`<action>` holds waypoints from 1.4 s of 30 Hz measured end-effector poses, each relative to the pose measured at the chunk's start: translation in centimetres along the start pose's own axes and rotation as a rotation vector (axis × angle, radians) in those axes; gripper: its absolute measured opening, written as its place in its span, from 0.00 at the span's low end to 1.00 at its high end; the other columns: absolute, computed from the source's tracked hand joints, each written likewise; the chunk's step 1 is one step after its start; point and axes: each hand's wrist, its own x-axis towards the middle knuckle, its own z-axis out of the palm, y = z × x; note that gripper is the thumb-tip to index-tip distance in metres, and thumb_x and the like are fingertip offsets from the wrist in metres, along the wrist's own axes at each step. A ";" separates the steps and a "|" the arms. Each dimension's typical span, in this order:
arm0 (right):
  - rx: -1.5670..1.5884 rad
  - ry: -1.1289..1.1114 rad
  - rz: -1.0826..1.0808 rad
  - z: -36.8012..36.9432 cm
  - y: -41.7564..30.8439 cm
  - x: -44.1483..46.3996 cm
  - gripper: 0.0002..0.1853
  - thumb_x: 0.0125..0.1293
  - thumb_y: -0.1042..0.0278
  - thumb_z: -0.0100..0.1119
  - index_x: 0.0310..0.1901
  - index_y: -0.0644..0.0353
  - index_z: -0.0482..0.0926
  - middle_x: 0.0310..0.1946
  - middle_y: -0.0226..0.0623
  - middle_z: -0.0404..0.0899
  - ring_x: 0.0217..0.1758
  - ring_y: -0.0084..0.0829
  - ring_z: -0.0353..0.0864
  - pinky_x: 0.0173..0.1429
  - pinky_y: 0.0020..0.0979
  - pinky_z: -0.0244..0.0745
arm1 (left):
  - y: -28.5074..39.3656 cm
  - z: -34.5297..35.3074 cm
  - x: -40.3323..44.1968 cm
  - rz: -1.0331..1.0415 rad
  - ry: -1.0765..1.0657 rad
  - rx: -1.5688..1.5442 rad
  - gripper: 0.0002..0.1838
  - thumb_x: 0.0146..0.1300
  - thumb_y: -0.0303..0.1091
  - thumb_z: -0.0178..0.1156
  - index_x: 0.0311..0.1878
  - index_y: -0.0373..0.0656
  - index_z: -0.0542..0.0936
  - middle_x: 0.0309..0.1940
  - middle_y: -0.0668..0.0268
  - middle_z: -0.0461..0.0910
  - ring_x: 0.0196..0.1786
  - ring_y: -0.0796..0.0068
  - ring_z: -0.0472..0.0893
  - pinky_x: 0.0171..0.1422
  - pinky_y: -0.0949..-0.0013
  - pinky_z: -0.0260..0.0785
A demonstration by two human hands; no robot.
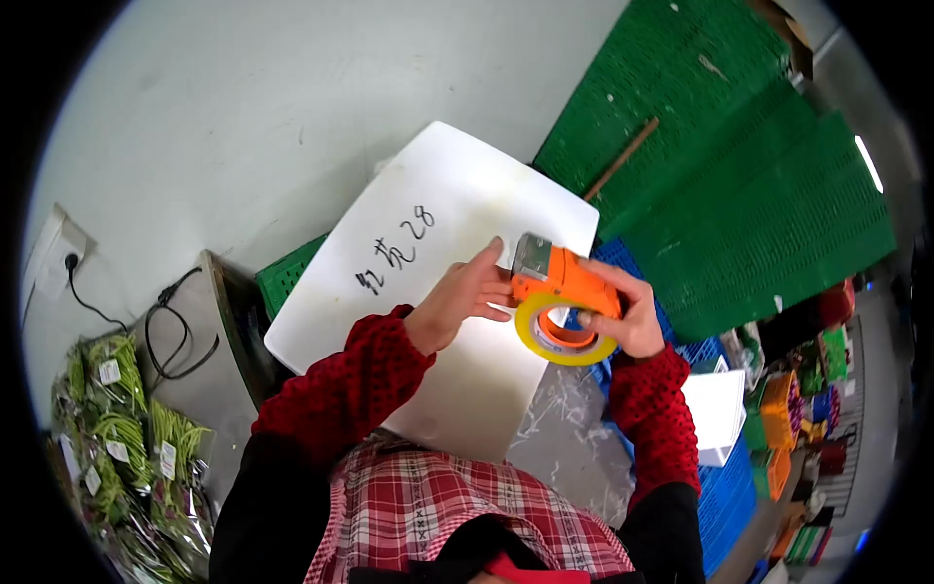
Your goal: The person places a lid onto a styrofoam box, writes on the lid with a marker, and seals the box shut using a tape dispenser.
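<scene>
My right hand (634, 319) is wrapped around an orange tape dispenser (574, 279) and holds it above a white foam box (462, 389). A yellow roll of packing tape (530, 329) is fitted on the dispenser. To the left of it, my left hand (465, 297) has its thumb raised and its fingers apart. Its fingertips come close to the dispenser's front end; whether they touch it I cannot tell. Black handwriting ending in 28 (418, 222) marks the box's white top.
Bagged green vegetables (122, 428) with white labels lie at lower left. A black cable (170, 321) runs from a wall socket (60, 251). Green crates (720, 195) stand at upper right, with blue crates (715, 506) and another white box (715, 409) below.
</scene>
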 end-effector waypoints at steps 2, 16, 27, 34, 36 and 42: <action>-0.398 -0.146 -0.061 0.9 -1.5 0.8 0.33 0.46 0.81 0.72 0.59 0.63 0.78 0.45 0.43 0.83 0.49 0.33 0.82 0.56 0.31 0.74 | 1.0 -0.5 -0.2 0.104 -0.047 -0.008 0.34 0.72 0.58 0.48 0.53 0.29 0.78 0.43 0.57 0.83 0.45 0.70 0.83 0.50 0.68 0.78; -0.701 -0.437 -0.075 7.9 -2.5 21.8 0.33 0.53 0.85 0.68 0.64 0.70 0.72 0.56 0.46 0.80 0.59 0.32 0.79 0.64 0.32 0.73 | 5.1 -24.3 13.7 0.625 0.796 0.758 0.14 0.66 0.34 0.53 0.31 0.32 0.79 0.28 0.49 0.83 0.30 0.50 0.83 0.38 0.53 0.76; -0.862 -0.547 0.223 14.0 5.9 33.3 0.27 0.54 0.79 0.70 0.58 0.72 0.77 0.52 0.43 0.83 0.52 0.25 0.81 0.60 0.25 0.74 | -3.6 -40.8 18.8 -0.028 0.948 1.276 0.14 0.55 0.34 0.58 0.39 0.35 0.83 0.38 0.45 0.83 0.43 0.46 0.83 0.49 0.50 0.76; -1.053 -0.655 0.269 16.9 5.9 36.0 0.27 0.49 0.73 0.68 0.55 0.67 0.80 0.47 0.45 0.85 0.48 0.33 0.84 0.57 0.29 0.75 | -8.2 -36.9 22.3 -0.331 0.278 1.070 0.16 0.59 0.35 0.56 0.44 0.35 0.86 0.42 0.44 0.83 0.45 0.48 0.84 0.53 0.51 0.75; -1.148 -0.690 0.247 18.7 5.3 36.8 0.27 0.49 0.75 0.68 0.54 0.70 0.80 0.49 0.46 0.85 0.50 0.32 0.84 0.59 0.29 0.75 | -11.3 -39.1 22.5 -0.292 0.188 1.326 0.17 0.61 0.36 0.55 0.44 0.35 0.85 0.45 0.43 0.83 0.47 0.49 0.83 0.54 0.52 0.75; -1.135 -0.637 0.138 17.5 6.6 37.1 0.25 0.45 0.63 0.62 0.49 0.53 0.85 0.38 0.47 0.85 0.44 0.47 0.84 0.51 0.37 0.78 | -6.0 -37.4 16.5 -0.032 0.581 0.915 0.20 0.65 0.40 0.54 0.53 0.35 0.79 0.44 0.48 0.81 0.47 0.54 0.81 0.55 0.58 0.73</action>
